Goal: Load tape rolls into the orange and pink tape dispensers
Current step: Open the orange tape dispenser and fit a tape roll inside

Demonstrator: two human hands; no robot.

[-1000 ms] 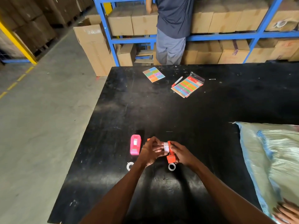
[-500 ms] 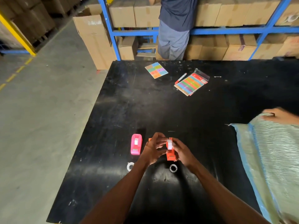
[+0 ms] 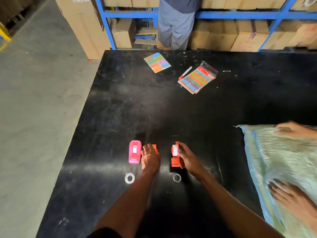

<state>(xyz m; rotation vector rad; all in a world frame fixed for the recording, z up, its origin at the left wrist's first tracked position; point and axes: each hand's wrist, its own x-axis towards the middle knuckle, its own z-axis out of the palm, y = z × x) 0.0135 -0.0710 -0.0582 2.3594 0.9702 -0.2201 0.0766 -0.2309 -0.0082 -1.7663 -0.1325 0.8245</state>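
Observation:
On the black table (image 3: 120,109) my right hand (image 3: 187,157) grips the orange tape dispenser (image 3: 175,160), which has a white tape roll (image 3: 175,149) standing in its top. My left hand (image 3: 150,158) rests over a separate orange piece (image 3: 154,147); only its edge shows, and I cannot tell whether the fingers grip it. The pink tape dispenser (image 3: 135,152) lies just left of that hand with tape in it. Two clear tape rolls lie flat nearer me, one tape roll (image 3: 129,178) at the left and one tape roll (image 3: 176,178) below the orange dispenser.
A pale green woven sack (image 3: 274,160) covers the table's right side, with another person's two hands pressing on it. Colourful sticker sheets (image 3: 197,79) and a pen (image 3: 185,73) lie farther back. A person (image 3: 175,23) stands at blue shelving full of cardboard boxes. The table's left edge drops to concrete floor.
My hands have come apart: the left moved left onto the orange piece beside the pink dispenser, the right kept the orange dispenser with its white roll. Another person's hands now press the sack.

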